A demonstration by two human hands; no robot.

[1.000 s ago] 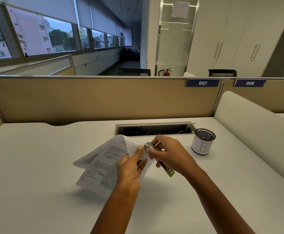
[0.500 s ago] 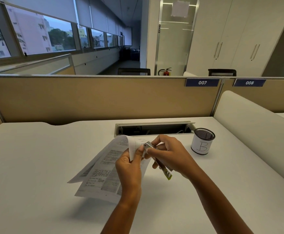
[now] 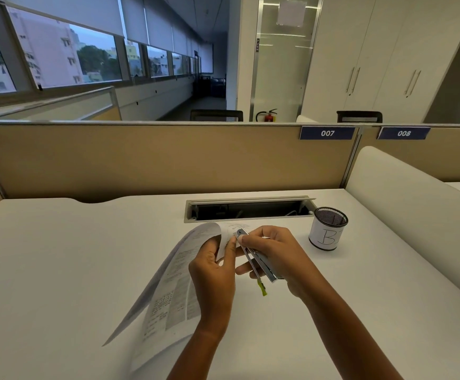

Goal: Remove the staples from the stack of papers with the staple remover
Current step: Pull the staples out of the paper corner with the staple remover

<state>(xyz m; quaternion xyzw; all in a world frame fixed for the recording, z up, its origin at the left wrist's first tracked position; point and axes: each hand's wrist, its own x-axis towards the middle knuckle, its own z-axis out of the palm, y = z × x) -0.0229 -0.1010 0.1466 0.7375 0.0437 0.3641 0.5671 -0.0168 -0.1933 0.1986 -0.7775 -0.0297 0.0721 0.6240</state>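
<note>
Touching left hand (image 3: 213,272): staple remover (image 3: 256,259)

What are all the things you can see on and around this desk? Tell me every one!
White desk: one, below everything.
Printed white paper stack: one, curled, held above desk.
Slim silver metal staple remover with green tip: one, at the papers' top corner.
Black mesh cup with white "B" label: one, desk's right.
Open cable slot: one, desk's back.
Tan divider panel: behind desk.
Blue number signs: two, 007 and 008.
Red fire extinguisher: one, far back.
Left hand: holds papers.
Right hand: holds remover.
</note>
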